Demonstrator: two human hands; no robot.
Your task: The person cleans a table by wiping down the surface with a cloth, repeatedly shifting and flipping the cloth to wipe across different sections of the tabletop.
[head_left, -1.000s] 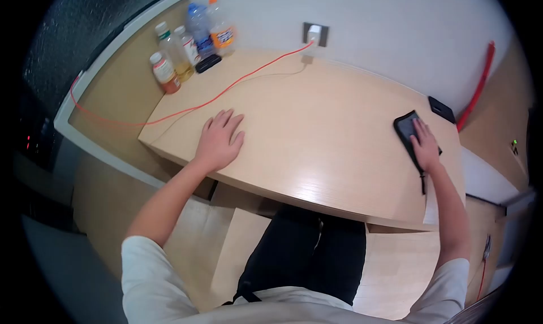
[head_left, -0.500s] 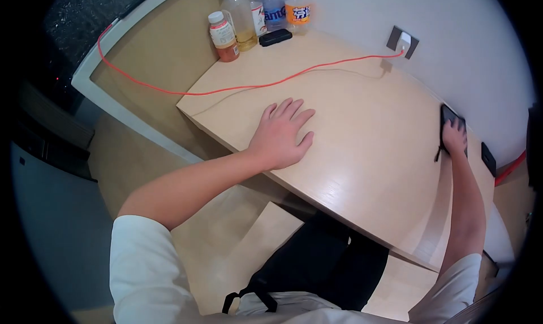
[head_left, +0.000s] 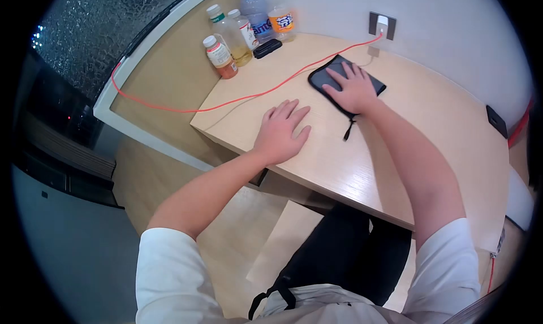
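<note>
A dark zippered pouch [head_left: 331, 81] with a black edge lies flat on the wooden desk [head_left: 452, 154], its zipper pull hanging toward me. My right hand [head_left: 355, 91] rests on top of it, palm down, fingers stretched out and spread. To the left, my left hand [head_left: 281, 134] lies flat on the desk near its front edge, fingers apart, holding nothing. A red charging cable [head_left: 254, 95] crosses the desk behind my hands and passes close to the pouch's far corner.
Several bottles, among them one with an orange label [head_left: 282, 22], stand in the back left corner. A black object [head_left: 267, 48] lies before them. The cable's white plug [head_left: 382, 25] sits in a wall socket. A black phone-like object [head_left: 496, 121] lies at the right edge.
My right hand has moved the pouch from the desk's right end leftward to the middle, near the cable. My left hand stays flat on the desk. The view has shifted slightly.
</note>
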